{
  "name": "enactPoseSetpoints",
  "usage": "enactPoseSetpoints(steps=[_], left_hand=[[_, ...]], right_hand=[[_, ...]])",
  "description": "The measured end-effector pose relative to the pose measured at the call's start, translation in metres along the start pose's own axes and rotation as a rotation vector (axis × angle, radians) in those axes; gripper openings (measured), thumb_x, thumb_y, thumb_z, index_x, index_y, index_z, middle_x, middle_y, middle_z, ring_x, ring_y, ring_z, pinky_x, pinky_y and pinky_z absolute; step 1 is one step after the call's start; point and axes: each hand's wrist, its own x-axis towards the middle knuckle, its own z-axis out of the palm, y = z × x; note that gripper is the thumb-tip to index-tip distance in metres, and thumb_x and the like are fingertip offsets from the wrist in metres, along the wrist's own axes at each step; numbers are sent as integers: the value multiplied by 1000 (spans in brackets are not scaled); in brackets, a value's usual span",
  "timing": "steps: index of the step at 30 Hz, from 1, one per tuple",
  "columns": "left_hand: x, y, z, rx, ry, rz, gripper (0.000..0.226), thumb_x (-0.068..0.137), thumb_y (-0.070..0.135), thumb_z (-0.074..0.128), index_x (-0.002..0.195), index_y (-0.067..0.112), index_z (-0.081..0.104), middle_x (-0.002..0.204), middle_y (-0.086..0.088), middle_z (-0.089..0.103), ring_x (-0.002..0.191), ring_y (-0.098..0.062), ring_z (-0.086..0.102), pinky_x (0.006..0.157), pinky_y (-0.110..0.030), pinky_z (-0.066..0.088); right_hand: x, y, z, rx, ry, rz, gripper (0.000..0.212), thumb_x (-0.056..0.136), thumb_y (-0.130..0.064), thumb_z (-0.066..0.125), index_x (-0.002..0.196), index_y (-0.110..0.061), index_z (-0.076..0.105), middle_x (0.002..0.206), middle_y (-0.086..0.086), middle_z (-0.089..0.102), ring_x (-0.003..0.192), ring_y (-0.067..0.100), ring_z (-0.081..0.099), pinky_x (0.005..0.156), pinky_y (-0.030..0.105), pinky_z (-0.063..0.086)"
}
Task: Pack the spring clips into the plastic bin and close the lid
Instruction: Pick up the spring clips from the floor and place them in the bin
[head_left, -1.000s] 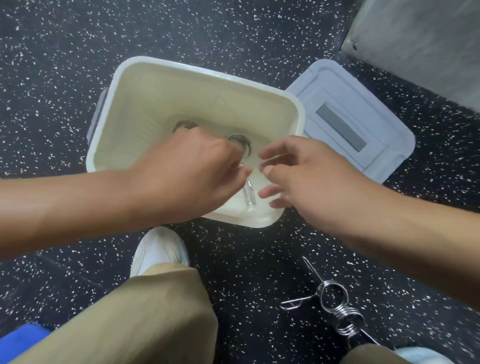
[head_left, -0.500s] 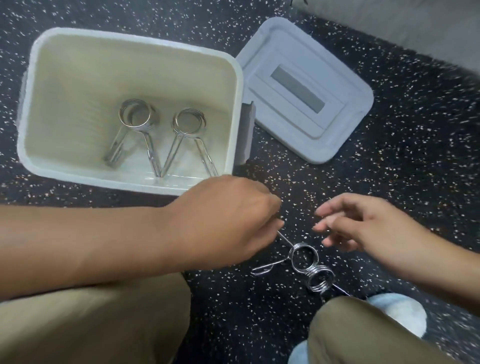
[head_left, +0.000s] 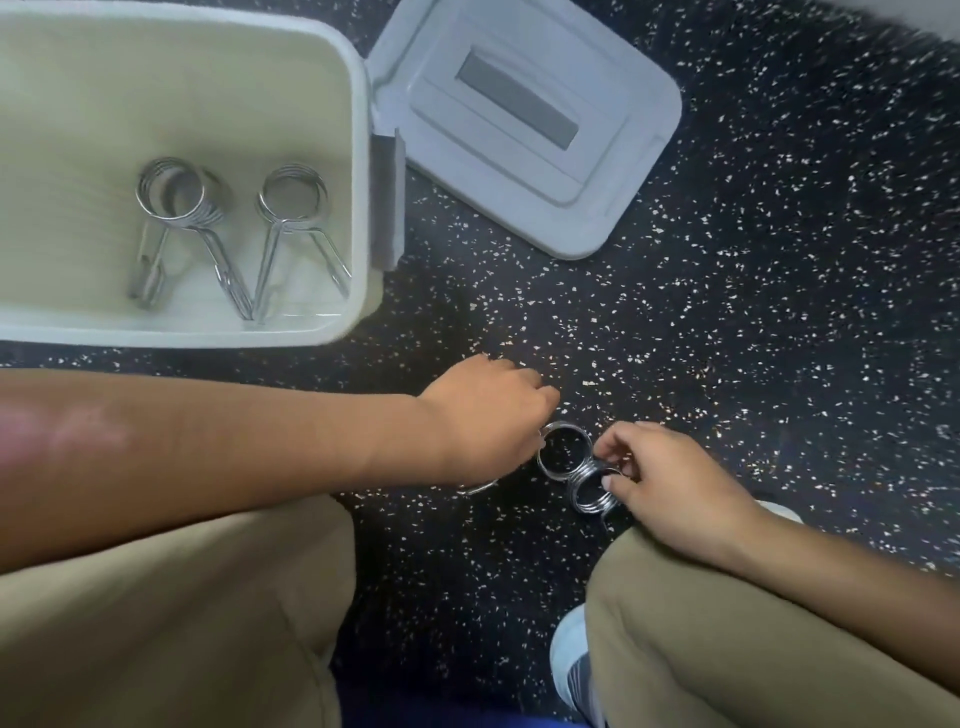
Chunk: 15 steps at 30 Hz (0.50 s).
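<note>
The right hand's fingertips (head_left: 613, 480) pinch the coil of one spring clip (head_left: 589, 491) lying on the speckled floor (head_left: 727, 312), thumb on one side of the ring and forefinger on the other, a grip that suits lifting it by its round body instead of its thin handles. The right hand (head_left: 675, 483) itself arches over it from the side of the right knee (head_left: 727, 623). Touching that coil is a second clip (head_left: 563, 449), and the left hand (head_left: 488, 421) is curled against its far edge; its fingers are tucked under the knuckles, so whether they have closed on the wire is something I cannot tell, though a handle peeks out below the wrist. The two coils seem to overlap, which is probably why both hands work at once: one for each clip, to part them.

Further out, the plastic bin (head_left: 358, 156) stands open near the left arm, close enough for a short carry. Two packed clips (head_left: 171, 197) (head_left: 291, 200) lie side by side on its bottom, handles pointing toward the person. The grey lid (head_left: 519, 130) rests flat on the floor just beside the bin's latch side, handy for closing once these last two go in.
</note>
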Motion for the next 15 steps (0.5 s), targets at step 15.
enactPoseSetpoints(steps=[15], left_hand=[[34, 8, 5, -323, -301, -256, 25, 90, 36, 63, 103, 14, 61, 81, 1, 61, 83, -25, 63, 70, -35, 53]], right_hand=[[11, 19, 10, -85, -29, -91, 8, 97, -32, 56, 101, -26, 59, 97, -8, 57, 90, 19, 60, 82, 40, 51]])
